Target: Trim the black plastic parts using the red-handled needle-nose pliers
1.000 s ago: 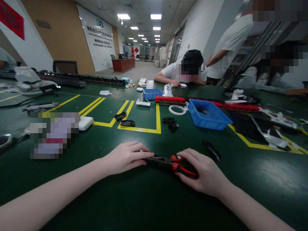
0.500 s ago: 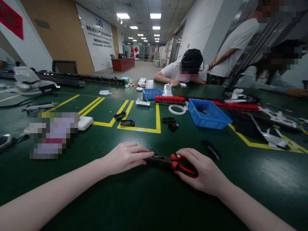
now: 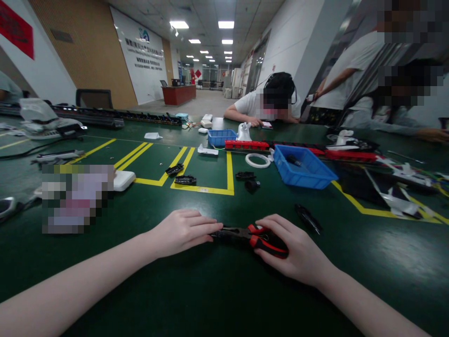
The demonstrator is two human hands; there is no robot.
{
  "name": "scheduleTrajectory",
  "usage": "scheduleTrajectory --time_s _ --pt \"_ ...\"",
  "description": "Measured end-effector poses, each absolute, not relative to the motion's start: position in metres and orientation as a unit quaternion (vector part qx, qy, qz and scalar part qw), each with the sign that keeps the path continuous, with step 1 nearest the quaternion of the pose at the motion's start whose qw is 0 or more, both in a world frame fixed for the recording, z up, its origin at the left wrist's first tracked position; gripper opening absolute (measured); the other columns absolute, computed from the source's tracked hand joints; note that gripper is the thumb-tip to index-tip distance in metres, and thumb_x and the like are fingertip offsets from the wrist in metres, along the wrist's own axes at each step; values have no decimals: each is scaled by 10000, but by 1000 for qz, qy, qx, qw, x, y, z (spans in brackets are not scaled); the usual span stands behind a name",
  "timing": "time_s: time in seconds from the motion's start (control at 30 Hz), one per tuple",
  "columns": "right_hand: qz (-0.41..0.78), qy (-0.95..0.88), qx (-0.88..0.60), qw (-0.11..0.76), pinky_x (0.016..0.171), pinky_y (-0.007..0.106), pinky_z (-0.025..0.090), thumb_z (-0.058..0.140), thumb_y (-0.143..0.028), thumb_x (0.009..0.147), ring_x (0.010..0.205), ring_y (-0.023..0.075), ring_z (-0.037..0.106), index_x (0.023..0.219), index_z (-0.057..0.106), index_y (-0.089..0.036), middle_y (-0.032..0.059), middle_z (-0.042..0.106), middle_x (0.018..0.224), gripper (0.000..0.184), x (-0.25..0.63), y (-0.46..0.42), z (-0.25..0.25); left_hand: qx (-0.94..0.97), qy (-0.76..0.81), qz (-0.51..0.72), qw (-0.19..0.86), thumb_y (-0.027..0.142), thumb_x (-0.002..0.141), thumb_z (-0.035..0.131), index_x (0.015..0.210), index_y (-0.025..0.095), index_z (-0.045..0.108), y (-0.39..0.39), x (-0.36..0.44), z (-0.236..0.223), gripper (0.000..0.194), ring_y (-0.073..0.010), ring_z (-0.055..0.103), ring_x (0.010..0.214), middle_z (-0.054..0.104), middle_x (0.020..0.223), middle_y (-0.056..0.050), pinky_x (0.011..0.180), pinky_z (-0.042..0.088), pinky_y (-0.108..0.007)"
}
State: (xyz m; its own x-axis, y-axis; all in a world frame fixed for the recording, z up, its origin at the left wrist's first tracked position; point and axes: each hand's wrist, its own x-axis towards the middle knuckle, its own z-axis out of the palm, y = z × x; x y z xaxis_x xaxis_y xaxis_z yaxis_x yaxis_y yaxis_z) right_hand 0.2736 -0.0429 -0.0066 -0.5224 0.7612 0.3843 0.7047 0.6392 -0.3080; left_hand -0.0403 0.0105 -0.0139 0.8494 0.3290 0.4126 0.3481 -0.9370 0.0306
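My right hand (image 3: 293, 248) is wrapped round the red and black handles of a pair of needle-nose pliers (image 3: 257, 235), whose jaws point left. At the jaw tips lies a dark part (image 3: 218, 234), mostly covered by fingers, so its kind does not show. The fingers of my left hand (image 3: 185, 231) are closed over this part from the left. To the right of the pliers rests a loose black plastic piece (image 3: 307, 218). Farther off, similar black pieces (image 3: 185, 179) lie on the green table (image 3: 210, 295).
Beyond my right hand stands a blue bin (image 3: 303, 173) with a dark item inside. A white ring (image 3: 257, 160) and a smaller blue bin (image 3: 221, 137) are farther back. On the left is a white box (image 3: 123, 180). Across the table a person (image 3: 252, 100) leans over a phone.
Both hands stay almost in place around the pliers and the dark part. At the right, the standing person has shifted slightly.
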Motion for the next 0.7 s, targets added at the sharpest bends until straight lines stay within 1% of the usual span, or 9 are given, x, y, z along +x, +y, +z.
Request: scheduleTrajectory --time_s 0.2,0.43,0.57,0.7 --pt "43 -871 -418 253 804 352 588 685 -329 815 949 218 673 1191 574 -201 101 650 1117 413 272 -43 -4 -961 -178 -209 33 309 1026 470 1302 181 590 11 -41 -15 327 -172 675 897 696 1218 -60 728 558 -314" --pt "48 -874 -408 260 797 363 586 660 -351 833 945 221 671 1208 561 -211 108 644 1126 413 275 -42 -9 -959 -179 -215 42 315 1024 469 1270 177 625 10 -40 -14 322 -174 682 864 705 1199 -75 714 560 -310" --pt "62 -869 -418 258 786 374 583 659 -357 824 930 231 672 1196 576 -216 110 651 1111 406 275 -41 -9 -959 -180 -214 39 309 1022 476 1276 178 616 10 -40 -14 319 -176 682 876 702 1209 -73 722 557 -308" --pt "48 -870 -418 257 802 380 574 663 -361 820 940 234 664 1190 580 -209 112 653 1106 409 275 -41 -10 -960 -182 -208 42 307 1017 492 1281 191 607 10 -40 -15 311 -176 682 887 699 1219 -65 736 555 -313"
